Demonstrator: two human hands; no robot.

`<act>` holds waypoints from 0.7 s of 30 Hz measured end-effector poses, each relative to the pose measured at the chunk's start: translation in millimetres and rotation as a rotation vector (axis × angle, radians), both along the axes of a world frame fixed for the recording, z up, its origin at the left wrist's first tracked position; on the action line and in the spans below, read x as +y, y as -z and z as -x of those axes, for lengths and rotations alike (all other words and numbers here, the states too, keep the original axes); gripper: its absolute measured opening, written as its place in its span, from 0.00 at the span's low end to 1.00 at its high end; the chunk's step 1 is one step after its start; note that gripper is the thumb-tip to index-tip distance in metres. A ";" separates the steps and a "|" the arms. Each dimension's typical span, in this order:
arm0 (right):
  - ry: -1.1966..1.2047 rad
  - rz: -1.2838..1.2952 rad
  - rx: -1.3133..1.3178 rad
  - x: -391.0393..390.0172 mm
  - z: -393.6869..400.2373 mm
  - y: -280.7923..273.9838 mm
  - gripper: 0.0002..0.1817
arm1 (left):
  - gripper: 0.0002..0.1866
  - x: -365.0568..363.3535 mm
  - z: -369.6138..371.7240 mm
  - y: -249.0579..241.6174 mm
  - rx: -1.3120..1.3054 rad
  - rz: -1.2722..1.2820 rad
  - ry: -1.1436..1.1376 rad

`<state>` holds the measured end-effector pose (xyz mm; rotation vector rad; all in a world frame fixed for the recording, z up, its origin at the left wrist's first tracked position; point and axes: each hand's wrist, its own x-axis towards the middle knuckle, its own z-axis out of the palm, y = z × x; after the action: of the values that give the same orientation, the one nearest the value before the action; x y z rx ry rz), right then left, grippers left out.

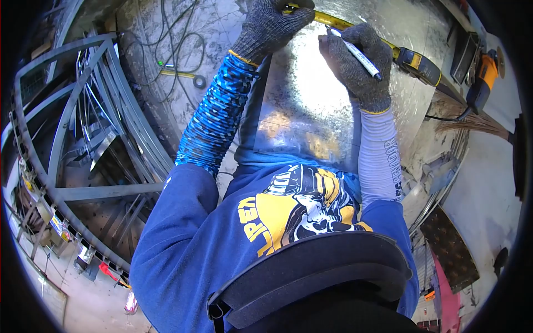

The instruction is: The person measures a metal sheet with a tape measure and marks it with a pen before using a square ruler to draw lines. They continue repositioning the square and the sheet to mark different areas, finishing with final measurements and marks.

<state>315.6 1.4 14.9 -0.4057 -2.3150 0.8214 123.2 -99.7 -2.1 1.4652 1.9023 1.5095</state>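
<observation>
A shiny metal sheet (311, 119) lies in front of me under a bright glare. My left hand (272, 28), in a dark knit glove, pinches the yellow tape measure blade (333, 21) at the sheet's far side. The blade runs to the right, past my other hand, to the black and yellow tape measure case (417, 65). My right hand (361, 64), gloved the same way, is closed around a white marker pen (358, 55). The pen slants, its dark tip up and left, close to the blade.
At right are an orange angle grinder (484, 83) and a straw broom (472, 123). On the left stands a metal frame rack (61, 191) filled with long metal strips. Dark cables (175, 53) and a tape roll (199, 81) lie on the floor.
</observation>
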 end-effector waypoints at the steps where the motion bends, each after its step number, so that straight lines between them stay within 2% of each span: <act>1: 0.001 0.007 -0.002 -0.3 -0.1 -0.7 0.16 | 0.05 -0.1 -0.5 0.2 -0.014 0.009 -0.005; 12: -0.015 0.027 0.021 0.0 0.7 -0.6 0.15 | 0.06 -0.6 -1.5 -0.1 -0.046 0.026 -0.023; 18: -0.009 -0.128 -0.003 1.0 1.0 1.6 0.16 | 0.06 0.0 -0.2 -0.5 -0.024 0.018 -0.011; 20: 0.050 0.078 0.102 -4.3 1.2 0.3 0.16 | 0.06 0.0 -1.0 -2.2 -0.032 0.015 -0.021; 21: 0.051 0.074 0.104 -3.1 0.5 -3.9 0.16 | 0.06 -0.5 -2.2 -4.0 -0.031 0.011 -0.020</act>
<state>315.1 -1.7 18.8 -0.4419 -2.1751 0.8845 125.4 -100.2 1.8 1.4142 1.9103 1.5191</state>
